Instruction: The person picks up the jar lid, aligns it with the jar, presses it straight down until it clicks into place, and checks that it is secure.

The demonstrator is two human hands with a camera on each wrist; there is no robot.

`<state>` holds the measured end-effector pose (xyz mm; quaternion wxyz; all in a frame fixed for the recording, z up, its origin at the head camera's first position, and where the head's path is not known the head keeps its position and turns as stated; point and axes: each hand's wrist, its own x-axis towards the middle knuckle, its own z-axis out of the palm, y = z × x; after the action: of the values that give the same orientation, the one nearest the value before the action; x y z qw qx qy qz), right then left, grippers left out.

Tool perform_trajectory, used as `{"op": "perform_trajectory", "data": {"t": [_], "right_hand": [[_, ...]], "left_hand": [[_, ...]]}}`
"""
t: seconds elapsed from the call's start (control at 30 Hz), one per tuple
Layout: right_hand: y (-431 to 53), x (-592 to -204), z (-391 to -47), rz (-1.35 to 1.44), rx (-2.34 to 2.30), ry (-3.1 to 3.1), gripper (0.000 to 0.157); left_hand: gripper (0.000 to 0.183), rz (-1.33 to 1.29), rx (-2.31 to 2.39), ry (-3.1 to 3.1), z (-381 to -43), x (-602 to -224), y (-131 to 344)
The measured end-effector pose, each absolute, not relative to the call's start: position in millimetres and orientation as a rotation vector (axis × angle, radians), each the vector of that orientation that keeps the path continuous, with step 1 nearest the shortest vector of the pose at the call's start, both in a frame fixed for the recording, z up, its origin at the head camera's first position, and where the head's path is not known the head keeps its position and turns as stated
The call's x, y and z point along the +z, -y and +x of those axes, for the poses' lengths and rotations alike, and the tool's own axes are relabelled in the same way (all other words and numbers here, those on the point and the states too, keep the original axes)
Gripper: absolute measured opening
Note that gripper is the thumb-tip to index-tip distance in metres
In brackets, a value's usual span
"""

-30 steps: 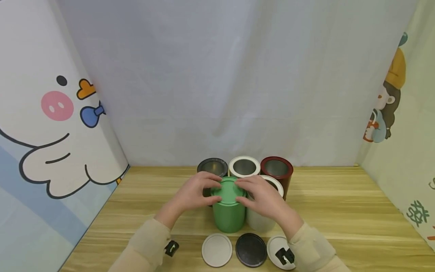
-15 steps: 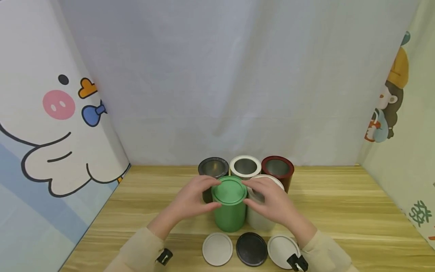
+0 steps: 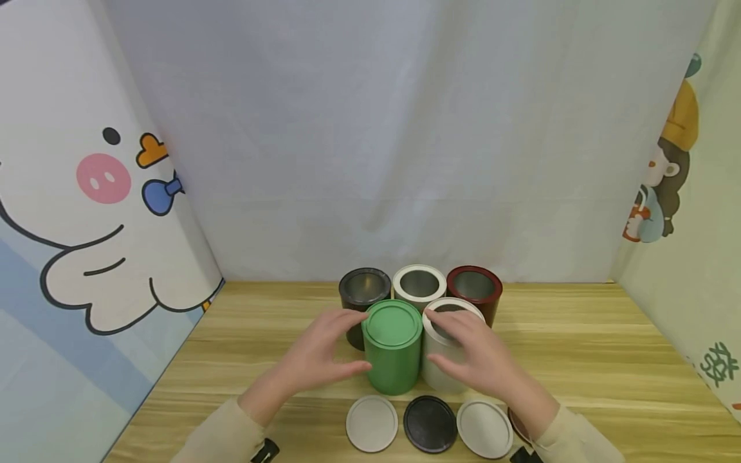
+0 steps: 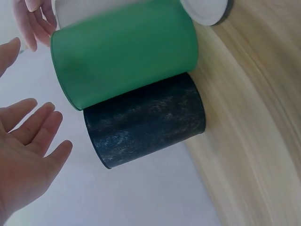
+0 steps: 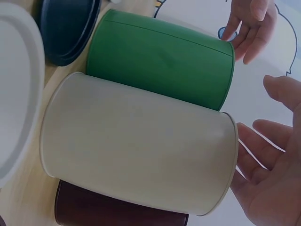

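Observation:
A green can (image 3: 392, 363) stands upright with a green lid (image 3: 393, 325) on its top. To its left is my left hand (image 3: 312, 357), fingers spread and thumb out, holding nothing. My right hand (image 3: 480, 347) hovers with spread fingers over the open white can (image 3: 442, 366) standing to the right of the green one. In the right wrist view, the fingers of that hand lie right at the rim of this white can (image 5: 141, 141). The left wrist view shows my left palm (image 4: 28, 160) apart from the green can (image 4: 127, 52) and the black can (image 4: 148, 120).
Behind stand an open black can (image 3: 365, 289), another open white can (image 3: 419, 283) and an open dark red can (image 3: 475, 286). Along the front lie a white lid (image 3: 372, 424), a black lid (image 3: 430, 424), a second white lid (image 3: 485, 429) and a dark red lid (image 3: 515, 421), partly hidden by my right forearm.
Both hands have drawn off the green lid and moved apart, left hand leftward, right hand rightward. The lid stays on the green can. The dark red lid has come into view.

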<state>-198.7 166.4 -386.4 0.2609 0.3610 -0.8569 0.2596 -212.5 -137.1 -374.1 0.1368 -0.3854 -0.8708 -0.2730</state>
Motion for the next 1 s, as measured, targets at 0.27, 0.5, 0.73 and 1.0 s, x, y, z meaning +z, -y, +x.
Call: {"op": "perform_trajectory", "data": {"t": [0.27,0.5,0.73,1.0], "right_hand": [[-169.1,-389.7,-190.0,1.008,0.715,2.273,0.070],[-162.9,-395.6,-177.5,1.019,0.749,2.237,0.068],[-156.8,-400.6,-167.1,1.074,0.737,2.221,0.073],[-152.1,-412.5,-158.7,1.140,0.763,2.252,0.068]], "left_hand": [[0.084,-1.088,-0.836,2.494,-202.2,-383.5,143.5],[0.089,-1.053,-0.854,2.519,-192.2,-390.6,146.2],[0.095,-1.052,-0.856,2.528,-186.0,-396.6,149.4],[0.096,-1.117,-0.812,2.500,-179.6,-413.2,154.3]]}}
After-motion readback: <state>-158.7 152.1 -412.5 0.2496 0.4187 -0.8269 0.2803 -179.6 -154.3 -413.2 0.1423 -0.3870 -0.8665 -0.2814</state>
